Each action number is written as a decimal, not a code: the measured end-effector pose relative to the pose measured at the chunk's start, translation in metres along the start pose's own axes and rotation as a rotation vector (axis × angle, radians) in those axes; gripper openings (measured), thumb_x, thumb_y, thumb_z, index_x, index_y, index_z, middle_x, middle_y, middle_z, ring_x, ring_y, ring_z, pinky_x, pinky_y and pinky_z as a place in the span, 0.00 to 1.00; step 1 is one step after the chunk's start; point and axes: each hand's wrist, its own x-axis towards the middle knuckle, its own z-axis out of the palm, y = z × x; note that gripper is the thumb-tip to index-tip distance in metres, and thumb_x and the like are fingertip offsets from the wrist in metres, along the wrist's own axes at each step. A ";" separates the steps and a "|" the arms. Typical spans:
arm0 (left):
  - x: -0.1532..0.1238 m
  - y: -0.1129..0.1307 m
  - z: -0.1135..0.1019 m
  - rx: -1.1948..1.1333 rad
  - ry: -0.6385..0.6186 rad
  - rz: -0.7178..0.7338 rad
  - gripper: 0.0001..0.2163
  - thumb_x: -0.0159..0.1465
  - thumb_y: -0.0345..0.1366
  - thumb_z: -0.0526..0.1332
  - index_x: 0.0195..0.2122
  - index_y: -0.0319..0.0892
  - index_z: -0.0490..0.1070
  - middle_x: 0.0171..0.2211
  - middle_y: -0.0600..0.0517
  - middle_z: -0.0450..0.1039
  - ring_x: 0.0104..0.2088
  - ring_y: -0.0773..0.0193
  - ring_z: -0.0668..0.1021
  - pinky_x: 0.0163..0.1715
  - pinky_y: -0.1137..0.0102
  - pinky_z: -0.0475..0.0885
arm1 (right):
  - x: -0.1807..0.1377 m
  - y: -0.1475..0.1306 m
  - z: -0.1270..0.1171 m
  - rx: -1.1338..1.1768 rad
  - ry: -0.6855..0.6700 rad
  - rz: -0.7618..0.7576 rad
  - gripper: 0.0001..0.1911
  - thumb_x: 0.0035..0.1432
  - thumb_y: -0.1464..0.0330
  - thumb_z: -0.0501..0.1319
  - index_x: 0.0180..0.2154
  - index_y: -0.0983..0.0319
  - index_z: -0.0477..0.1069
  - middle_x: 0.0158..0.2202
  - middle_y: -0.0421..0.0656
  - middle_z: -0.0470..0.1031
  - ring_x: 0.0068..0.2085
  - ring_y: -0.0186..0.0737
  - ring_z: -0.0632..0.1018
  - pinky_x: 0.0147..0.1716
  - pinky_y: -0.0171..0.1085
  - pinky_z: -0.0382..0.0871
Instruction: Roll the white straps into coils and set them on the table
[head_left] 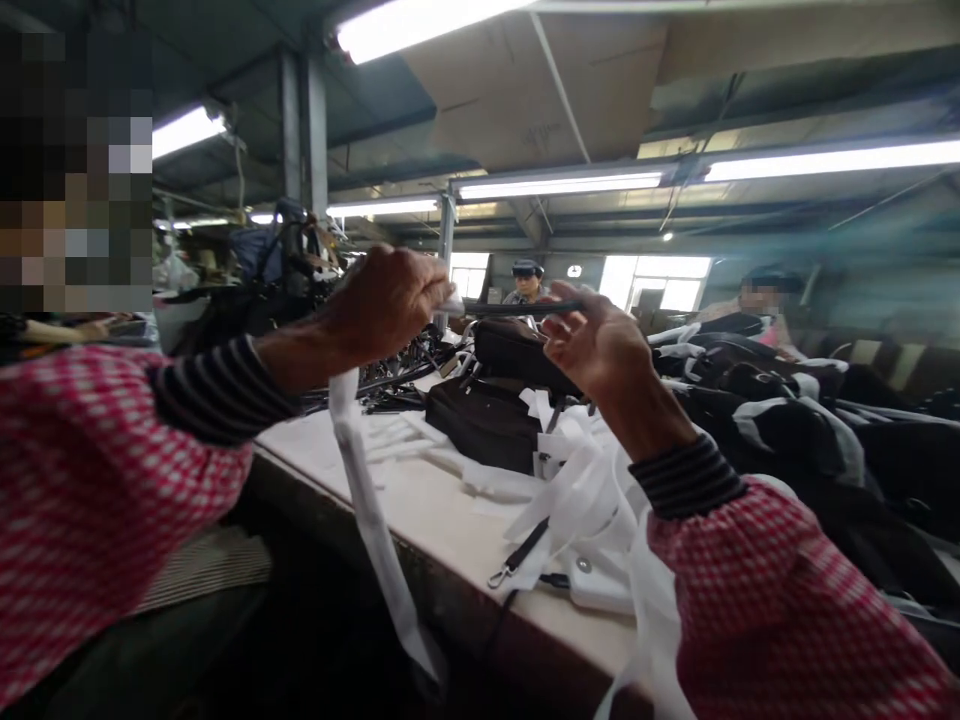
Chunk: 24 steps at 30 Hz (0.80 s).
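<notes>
My left hand (386, 300) is raised in front of me, fingers pinched on a long white paper strip (375, 520) that hangs down past the table edge. My right hand (596, 340) is raised beside it, fingers curled around a thin dark strap (517, 308) that stretches level between the two hands. Both arms wear red-and-white checked sleeves with dark striped cuffs. Below the hands, dark bags (484, 420) lie on the table among more loose white strips (577, 480).
The pale worktable (420, 500) runs away from me, its edge at the lower left. A black strap with a metal clip (517, 555) lies near the edge. Piled dark bags (787, 420) fill the right. Other people sit at the far end and at left.
</notes>
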 end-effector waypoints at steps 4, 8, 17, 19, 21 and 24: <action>0.012 0.003 -0.011 -0.196 -0.094 -0.133 0.25 0.71 0.33 0.44 0.33 0.18 0.75 0.23 0.53 0.70 0.35 0.58 0.82 0.35 0.69 0.65 | 0.002 -0.010 0.027 -0.204 -0.222 -0.224 0.15 0.68 0.58 0.59 0.47 0.59 0.78 0.46 0.44 0.79 0.37 0.35 0.78 0.28 0.31 0.67; 0.000 -0.006 0.007 -0.510 -0.051 -0.324 0.13 0.70 0.30 0.57 0.32 0.26 0.76 0.20 0.52 0.73 0.21 0.68 0.78 0.24 0.77 0.67 | -0.005 -0.029 0.045 -0.168 -0.239 -0.217 0.24 0.74 0.59 0.49 0.40 0.63 0.80 0.41 0.42 0.81 0.35 0.32 0.78 0.29 0.33 0.65; -0.024 0.005 0.037 -1.111 -0.070 -0.461 0.12 0.67 0.40 0.65 0.31 0.36 0.74 0.23 0.50 0.75 0.20 0.68 0.75 0.19 0.75 0.67 | -0.012 0.005 0.062 -0.087 -0.353 0.124 0.13 0.67 0.64 0.61 0.33 0.65 0.79 0.30 0.43 0.78 0.22 0.27 0.67 0.14 0.27 0.49; -0.037 0.002 0.044 -1.056 -0.029 -0.468 0.15 0.63 0.43 0.67 0.26 0.37 0.71 0.19 0.54 0.69 0.17 0.73 0.67 0.16 0.78 0.57 | -0.012 0.017 0.054 -0.038 -0.330 0.225 0.10 0.65 0.65 0.62 0.38 0.65 0.79 0.34 0.44 0.79 0.23 0.28 0.69 0.14 0.26 0.47; -0.054 -0.005 0.052 -0.987 -0.001 -0.481 0.18 0.61 0.46 0.69 0.24 0.37 0.70 0.18 0.57 0.63 0.17 0.74 0.63 0.16 0.79 0.53 | -0.008 0.022 0.038 0.030 -0.151 0.283 0.15 0.68 0.63 0.59 0.37 0.67 0.78 0.34 0.46 0.79 0.23 0.29 0.69 0.15 0.26 0.50; -0.075 -0.016 0.058 -0.929 -0.089 -0.524 0.20 0.60 0.53 0.67 0.26 0.38 0.73 0.19 0.55 0.67 0.18 0.72 0.64 0.17 0.77 0.55 | -0.003 0.024 0.018 0.082 0.063 0.247 0.22 0.71 0.62 0.51 0.35 0.68 0.77 0.31 0.47 0.79 0.21 0.29 0.67 0.16 0.27 0.52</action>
